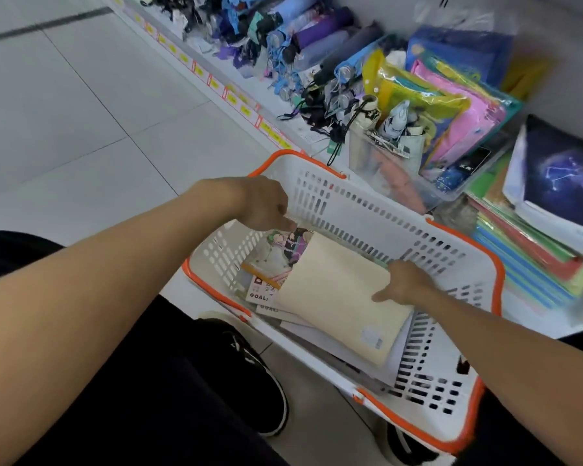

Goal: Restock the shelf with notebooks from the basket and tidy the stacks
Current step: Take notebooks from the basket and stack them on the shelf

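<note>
Both forearms reach down from the near edge into the white basket (367,210) with orange trim, which sits on the floor against the shelf (216,85), close enough to lift stock straight across. Inside the basket lies a loose pile of notebooks, a cream notebook (337,297) on top. The right hand (403,284) grips that notebook's far edge, fingers curled under and thumb on the cover, apparently to lift it out. The left hand (266,205) pinches the corner of an illustrated notebook (280,253) at the basket's far left, probably freeing it from under the cream one. Beyond the basket's right rim, the shelf holds a dark star-pattern notebook (559,176) and coloured folders (525,257); umbrellas (317,42) lie further along.
</note>
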Motion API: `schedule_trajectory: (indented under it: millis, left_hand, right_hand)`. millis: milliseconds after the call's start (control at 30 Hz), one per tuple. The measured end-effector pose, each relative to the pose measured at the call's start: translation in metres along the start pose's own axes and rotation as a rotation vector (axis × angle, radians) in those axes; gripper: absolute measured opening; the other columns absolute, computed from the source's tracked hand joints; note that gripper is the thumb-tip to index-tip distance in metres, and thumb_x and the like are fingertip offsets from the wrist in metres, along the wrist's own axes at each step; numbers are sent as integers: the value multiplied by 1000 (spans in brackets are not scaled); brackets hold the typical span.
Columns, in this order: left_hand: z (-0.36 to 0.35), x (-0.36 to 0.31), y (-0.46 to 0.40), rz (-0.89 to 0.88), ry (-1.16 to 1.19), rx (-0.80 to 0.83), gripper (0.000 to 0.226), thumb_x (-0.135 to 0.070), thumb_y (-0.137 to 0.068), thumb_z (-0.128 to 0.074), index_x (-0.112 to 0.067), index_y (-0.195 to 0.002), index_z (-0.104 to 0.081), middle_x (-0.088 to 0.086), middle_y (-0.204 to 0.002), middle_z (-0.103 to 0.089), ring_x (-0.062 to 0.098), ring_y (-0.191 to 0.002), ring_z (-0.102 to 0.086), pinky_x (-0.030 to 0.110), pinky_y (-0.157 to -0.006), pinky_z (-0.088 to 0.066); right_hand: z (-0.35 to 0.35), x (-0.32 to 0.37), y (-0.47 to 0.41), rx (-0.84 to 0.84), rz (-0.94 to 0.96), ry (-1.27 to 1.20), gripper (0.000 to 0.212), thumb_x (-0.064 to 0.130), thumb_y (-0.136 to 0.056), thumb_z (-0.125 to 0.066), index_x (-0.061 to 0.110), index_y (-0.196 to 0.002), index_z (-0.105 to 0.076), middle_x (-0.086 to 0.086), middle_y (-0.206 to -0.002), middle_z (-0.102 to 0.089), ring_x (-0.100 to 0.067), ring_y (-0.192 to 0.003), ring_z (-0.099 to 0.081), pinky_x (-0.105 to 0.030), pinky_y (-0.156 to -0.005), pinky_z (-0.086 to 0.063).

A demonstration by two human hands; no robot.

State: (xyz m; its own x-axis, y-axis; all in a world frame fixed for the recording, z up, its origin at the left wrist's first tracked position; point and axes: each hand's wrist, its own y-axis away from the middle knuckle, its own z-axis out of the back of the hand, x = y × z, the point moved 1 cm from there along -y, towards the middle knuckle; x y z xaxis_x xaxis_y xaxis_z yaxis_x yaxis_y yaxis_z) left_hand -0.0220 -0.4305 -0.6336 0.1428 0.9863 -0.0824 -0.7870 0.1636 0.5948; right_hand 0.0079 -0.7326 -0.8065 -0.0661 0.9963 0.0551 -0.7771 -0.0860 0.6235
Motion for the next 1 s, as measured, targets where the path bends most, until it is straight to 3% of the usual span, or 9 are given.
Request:
schedule_trajectory:
  millis: [133, 300, 367, 467, 533, 633, 767, 900, 1000]
  left_hand:
    - [1, -6, -1, 98, 177, 56, 71, -67, -92, -38, -3, -107, -64, 11, -107, -63, 24, -88, -64, 38, -85, -55]
    - [3, -49, 11, 151, 1295, 291, 106, -82, -73, -50, -16, -151, -24, 23, -151, -32, 49, -121, -51, 54, -92, -52]
    - [12, -61, 13, 101, 1680, 213, 79, -70, -80, -55, -9, -130, -46, 21, -126, -53, 42, -105, -62, 52, -88, -54]
    - [12, -58, 14, 200, 1893, -77, 27, -29, -99, -42, -9, -88, -56, 7, -70, -63, 19, -58, -66, 30, -59, -58]
    - [5, -47, 15, 322, 1837, -241, 25, -16, -102, -32, -10, -91, -54, 5, -70, -65, 18, -57, -64, 29, -49, -56]
    - [-2, -34, 16, 363, 1658, -339, 24, -10, -102, -32, -14, -89, -51, 5, -80, -62, 19, -64, -62, 33, -44, -52]
    - [-6, -18, 18, 386, 1506, -378, 25, -10, -102, -36, -16, -83, -49, 5, -81, -60, 20, -67, -62, 35, -51, -54]
    - [-11, -5, 19, 419, 1501, -422, 13, -9, -102, -37, -9, -104, -50, 6, -80, -61, 20, -65, -62, 30, -38, -54]
    - [-10, 0, 17, 420, 1480, -408, 14, -9, -102, -36, -10, -106, -49, 5, -80, -61, 20, -65, -62, 31, -40, -53]
  right_hand:
    - [64, 23, 29, 95, 233, -233, 33, 37, -87, -74, 13, -110, -70, -8, -119, -69, -21, -98, -64, -27, -84, -48]
    - [137, 81, 95, -237, 541, -358, 32, 21, -99, -57, 14, -131, -59, -11, -127, -62, -22, -110, -62, -26, -89, -45]
    - [146, 113, 122, -349, 691, -245, 33, 18, -99, -52, 14, -132, -54, -6, -127, -63, -22, -113, -59, -26, -84, -42]
    - [142, 140, 141, -176, 814, -343, 7, 19, -98, -56, 23, -92, -57, 16, -84, -61, -5, -80, -60, -30, -70, -44]
    - [137, 133, 128, -33, 721, -649, 9, 28, -97, -61, 22, -96, -67, 18, -91, -71, 1, -82, -66, -26, -74, -55]
    - [106, 98, 75, 17, 290, -835, 34, 36, -93, -66, 7, -110, -69, -14, -109, -72, -20, -80, -72, -35, -71, -61]
    - [18, 61, 34, 204, -225, -947, 70, 27, -84, -79, 2, -140, -45, -20, -140, -51, -34, -121, -56, -43, -93, -54]
    - [-18, 55, 15, 260, -418, -1206, 58, 26, -80, -81, 6, -125, -52, -15, -117, -55, -29, -107, -55, -50, -99, -49]
    - [-22, 57, 4, 307, -454, -1276, 42, 26, -81, -78, 14, -114, -55, -4, -106, -59, -24, -100, -57, -50, -96, -46]
